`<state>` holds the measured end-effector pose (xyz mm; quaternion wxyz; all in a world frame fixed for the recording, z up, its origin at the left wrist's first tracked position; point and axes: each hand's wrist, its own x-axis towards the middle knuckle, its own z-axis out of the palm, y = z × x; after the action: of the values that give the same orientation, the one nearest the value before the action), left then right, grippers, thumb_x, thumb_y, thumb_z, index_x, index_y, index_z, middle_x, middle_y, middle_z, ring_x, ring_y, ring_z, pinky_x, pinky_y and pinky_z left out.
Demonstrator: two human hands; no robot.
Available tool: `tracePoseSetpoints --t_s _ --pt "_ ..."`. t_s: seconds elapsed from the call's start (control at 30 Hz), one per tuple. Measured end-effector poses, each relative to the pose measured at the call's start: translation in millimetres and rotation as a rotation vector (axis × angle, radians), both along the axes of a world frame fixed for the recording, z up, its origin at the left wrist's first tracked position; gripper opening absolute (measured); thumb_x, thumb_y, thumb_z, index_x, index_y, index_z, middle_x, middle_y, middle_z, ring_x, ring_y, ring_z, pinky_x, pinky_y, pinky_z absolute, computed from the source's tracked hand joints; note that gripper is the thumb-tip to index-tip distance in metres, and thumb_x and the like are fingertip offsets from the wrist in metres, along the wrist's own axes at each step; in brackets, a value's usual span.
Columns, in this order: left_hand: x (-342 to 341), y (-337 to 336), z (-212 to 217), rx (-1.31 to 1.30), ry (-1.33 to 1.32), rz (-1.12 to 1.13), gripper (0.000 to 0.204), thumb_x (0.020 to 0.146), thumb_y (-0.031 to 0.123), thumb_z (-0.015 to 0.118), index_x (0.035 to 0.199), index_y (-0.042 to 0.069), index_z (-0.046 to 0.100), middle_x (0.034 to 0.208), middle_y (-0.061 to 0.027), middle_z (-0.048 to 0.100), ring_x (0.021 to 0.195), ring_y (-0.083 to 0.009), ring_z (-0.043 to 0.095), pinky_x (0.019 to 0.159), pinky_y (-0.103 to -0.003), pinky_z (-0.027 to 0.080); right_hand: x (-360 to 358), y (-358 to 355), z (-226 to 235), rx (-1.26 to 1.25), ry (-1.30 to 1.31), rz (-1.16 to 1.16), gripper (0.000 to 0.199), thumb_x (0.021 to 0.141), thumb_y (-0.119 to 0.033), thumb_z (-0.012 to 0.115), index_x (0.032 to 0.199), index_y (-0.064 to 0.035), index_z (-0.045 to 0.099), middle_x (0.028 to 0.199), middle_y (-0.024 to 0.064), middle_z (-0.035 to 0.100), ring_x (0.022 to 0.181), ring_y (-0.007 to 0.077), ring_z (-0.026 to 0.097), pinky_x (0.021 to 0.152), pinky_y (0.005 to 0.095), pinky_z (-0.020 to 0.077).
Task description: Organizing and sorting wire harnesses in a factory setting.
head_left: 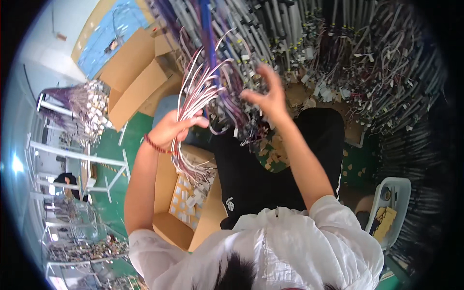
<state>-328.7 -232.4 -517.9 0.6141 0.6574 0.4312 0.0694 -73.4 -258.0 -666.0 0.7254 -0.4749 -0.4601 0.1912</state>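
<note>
A bundle of white and dark-red wires point(197, 92) is gripped in my left hand point(170, 126), its lower ends drooping over an open cardboard box point(164, 223). My right hand point(268, 99) is raised with thumb and fingers apart, holding nothing, beside a hanging mass of cables. Blue-purple wires point(209, 36) hang between my two hands, their dark connector ends point(249, 130) dangling above my lap. White connectors and small white pieces point(191, 200) lie inside the box.
Rows of grey sleeved cable harnesses point(348, 63) hang ahead and to the right. A larger open carton point(137, 82) stands at the far left. At the right is a plastic bin point(408, 193) with yellow pieces and tape. Paper scraps point(275, 154) litter the green floor.
</note>
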Motion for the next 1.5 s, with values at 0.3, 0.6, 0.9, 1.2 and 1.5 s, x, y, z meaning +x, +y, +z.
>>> tracePoseSetpoints --t_s 0.3,0.6,0.9,1.2,1.5 --pt "54.8 18.9 -6.1 0.103 -0.079 -0.185 0.029 0.089 0.018 0.056 0.112 0.001 0.053 0.095 -0.0047 0.065 0.050 -0.0046 0.048 0.046 -0.019 0.041 56.1 71.3 -15.5 -0.274 0.090 0.821 0.117 0.060 -0.070 0.068 0.142 -0.0036 0.019 0.143 0.0156 0.030 0.133 0.0280 0.026 0.109 0.0392 0.0207" --pt "82.9 31.8 -44.9 0.068 -0.320 -0.182 0.035 0.082 -0.002 0.054 0.116 0.000 0.045 0.103 -0.0081 0.064 0.053 -0.0069 0.050 0.047 -0.020 0.044 -13.4 33.1 3.1 -0.106 0.216 0.716 0.086 0.054 -0.009 0.085 0.127 -0.0018 0.040 0.113 0.0084 0.056 0.102 0.0164 0.055 0.088 0.0300 0.0448" --pt "5.4 13.7 -62.6 -0.058 0.151 -0.174 0.019 0.087 0.026 0.061 0.088 0.010 0.050 0.059 0.0058 0.043 0.047 -0.0026 0.036 0.041 -0.020 0.028 64.3 26.7 -6.7 -0.279 -0.586 -0.102 0.035 0.065 -0.007 0.069 0.099 -0.0053 0.062 0.076 0.0175 0.061 0.071 0.0353 0.060 0.064 0.0405 0.0466" --pt "-3.7 -41.5 -139.2 -0.147 -0.168 0.078 0.024 0.092 0.031 0.053 0.095 0.008 0.050 0.066 0.0067 0.042 0.055 -0.0025 0.038 0.048 -0.019 0.032 87.6 26.3 -31.8 -0.184 -0.369 0.038 0.035 0.070 -0.007 0.071 0.104 -0.0008 0.061 0.087 0.0125 0.066 0.080 0.0136 0.061 0.072 0.0301 0.0469" --pt "48.6 -40.5 -247.3 0.433 -0.008 0.222 0.036 0.089 0.034 0.053 0.102 0.001 0.054 0.088 -0.0234 0.061 0.087 -0.0419 0.057 0.074 -0.042 0.046 79.4 60.0 -60.3 -0.430 -0.398 -0.056 0.015 0.073 -0.003 0.060 0.087 0.0016 0.059 0.074 0.0140 0.063 0.066 0.0227 0.058 0.064 0.0328 0.0455"
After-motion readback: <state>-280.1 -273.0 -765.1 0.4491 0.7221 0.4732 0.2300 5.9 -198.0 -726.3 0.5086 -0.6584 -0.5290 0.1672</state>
